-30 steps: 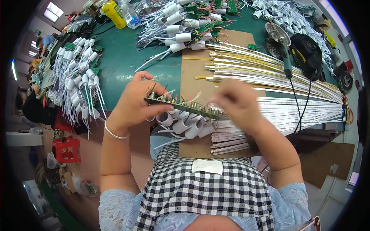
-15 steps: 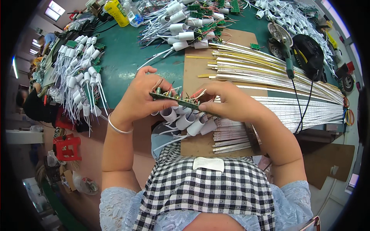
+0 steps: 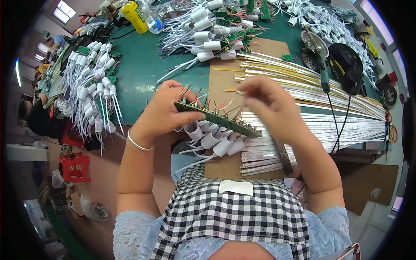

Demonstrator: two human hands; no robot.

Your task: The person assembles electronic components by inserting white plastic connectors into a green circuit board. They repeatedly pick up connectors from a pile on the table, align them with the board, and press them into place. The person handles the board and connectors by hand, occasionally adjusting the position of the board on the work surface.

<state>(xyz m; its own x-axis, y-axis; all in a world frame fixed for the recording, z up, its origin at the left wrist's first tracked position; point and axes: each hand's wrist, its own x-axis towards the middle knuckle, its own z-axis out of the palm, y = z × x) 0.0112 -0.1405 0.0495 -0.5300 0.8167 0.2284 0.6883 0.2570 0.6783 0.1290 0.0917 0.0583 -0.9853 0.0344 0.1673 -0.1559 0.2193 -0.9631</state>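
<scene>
My left hand (image 3: 173, 108) grips one end of a long green circuit board (image 3: 221, 121), thumb along its edge. The board slants down to the right, and thin wires and small components stick up from it. Several white cylindrical caps with cables (image 3: 212, 141) lie below and behind the board. To the right of the board, my right hand (image 3: 273, 102) is raised and smeared by motion; its fingers are curled, and whether they hold anything does not show. Beneath that hand, long thin LED strips (image 3: 277, 117) spread over brown cardboard (image 3: 219, 89).
White capped cables with green boards lie in piles at the left (image 3: 95, 82), the back (image 3: 203, 34) and the far right. A corded tool (image 3: 324, 71) and a black bag (image 3: 346, 65) rest on the strips' far side. A yellow bottle (image 3: 134, 17) stands at the back left.
My right hand has let go of the board and moved up and to the right. The board's right half has come into view, while my left hand keeps its grip.
</scene>
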